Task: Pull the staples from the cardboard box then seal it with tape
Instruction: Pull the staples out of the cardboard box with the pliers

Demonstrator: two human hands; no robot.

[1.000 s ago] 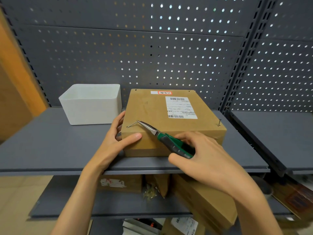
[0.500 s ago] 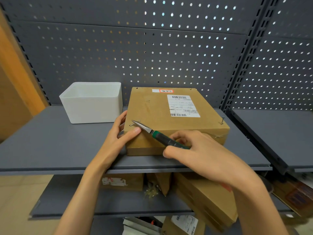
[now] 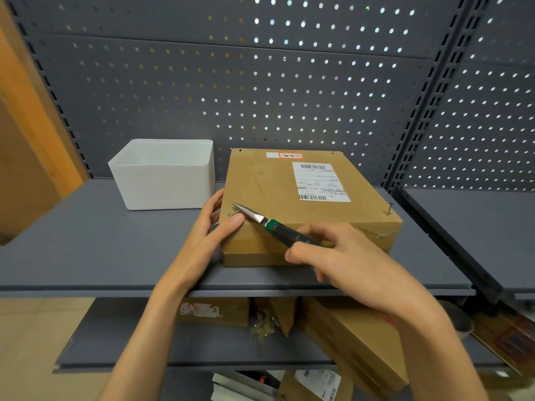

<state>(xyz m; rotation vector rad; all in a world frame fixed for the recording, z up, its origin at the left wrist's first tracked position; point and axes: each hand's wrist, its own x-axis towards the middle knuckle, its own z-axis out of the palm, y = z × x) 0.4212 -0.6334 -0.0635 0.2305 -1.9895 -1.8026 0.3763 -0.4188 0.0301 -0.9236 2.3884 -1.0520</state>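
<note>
A flat brown cardboard box (image 3: 275,192) with a white shipping label lies on the grey shelf (image 3: 86,250). My left hand (image 3: 214,230) grips its near left corner, thumb on top. My right hand (image 3: 341,256) holds green-handled needle-nose pliers (image 3: 269,222). Their tips sit at a metal staple (image 3: 235,213) sticking out of the box's near left corner. Another staple (image 3: 388,209) stands upright at the near right corner.
An empty white plastic bin (image 3: 165,175) stands on the shelf left of the box. Perforated grey panels form the back wall. A lower shelf (image 3: 202,345) holds several cardboard boxes. A second shelf bay (image 3: 474,215) adjoins on the right.
The pliers have swung lower and leftward, their tips now at the box's near left corner by my left thumb. My right hand has shifted slightly left. My left hand stays on the corner.
</note>
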